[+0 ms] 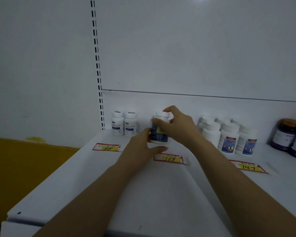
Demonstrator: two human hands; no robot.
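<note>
The work looks about midway: the white plastic bottle with a white screw cap and dark blue label is in both hands above the white metal shelf, near the middle of its back edge, just behind the red and yellow price tag marked 168. Whether its base rests on the shelf or hangs just above it I cannot tell. I judge that it is being set in its slot or turned to face front; letting go and squaring it up are left.

The left hand holds the bottle low on its left side, fingers curled round the body and the thumb stretched out under the front. The right hand grips the top, fingers bent over the cap and the thumb on the shoulder.

The bottle stands upright, cap on, with a small yellow patch on the label; the print is too blurred to read. It stands alone in its spot: two small white bottles with pale labels sit toward the back left corner, and a cluster of white capped bottles stands further right
</note>
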